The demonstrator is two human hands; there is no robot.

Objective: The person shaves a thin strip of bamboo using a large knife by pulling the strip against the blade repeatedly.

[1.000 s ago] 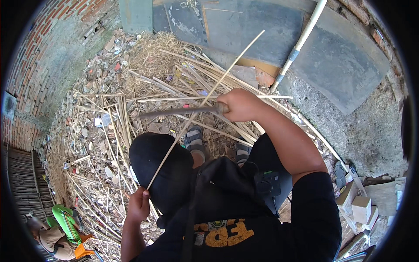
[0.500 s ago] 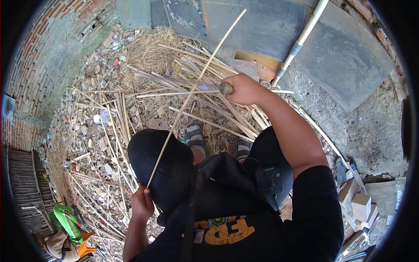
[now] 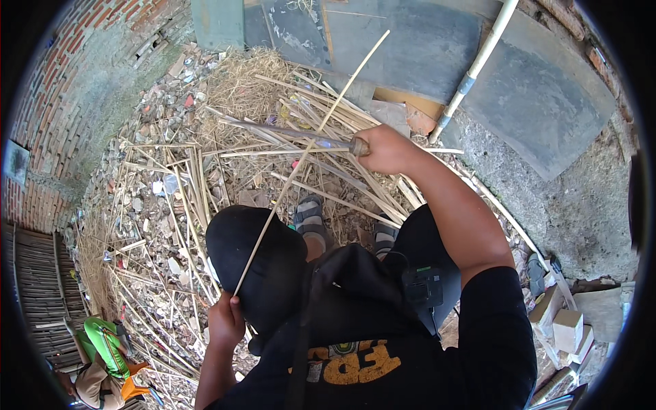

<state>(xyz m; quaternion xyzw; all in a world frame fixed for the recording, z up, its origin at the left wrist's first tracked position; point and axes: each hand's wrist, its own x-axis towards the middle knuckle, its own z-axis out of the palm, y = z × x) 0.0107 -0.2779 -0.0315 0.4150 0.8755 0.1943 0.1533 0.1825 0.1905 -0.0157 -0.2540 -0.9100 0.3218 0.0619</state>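
Bamboo stick (image 3: 296, 171) is pinched in the left hand (image 3: 225, 321); a long-bladed knife (image 3: 297, 132) crosses it, gripped by the right hand (image 3: 385, 149).

There are one left hand (image 3: 225, 321), one right hand (image 3: 384, 150), one long-bladed knife (image 3: 294, 132), one held bamboo strip (image 3: 292, 179) and two worn sandals (image 3: 309, 215). Loose bamboo strips (image 3: 342, 203) number over a dozen, too tangled to count.

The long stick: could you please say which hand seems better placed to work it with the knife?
Probably the right hand: it grips the knife, which crosses the stick in view; the left hand holds the stick's near end.
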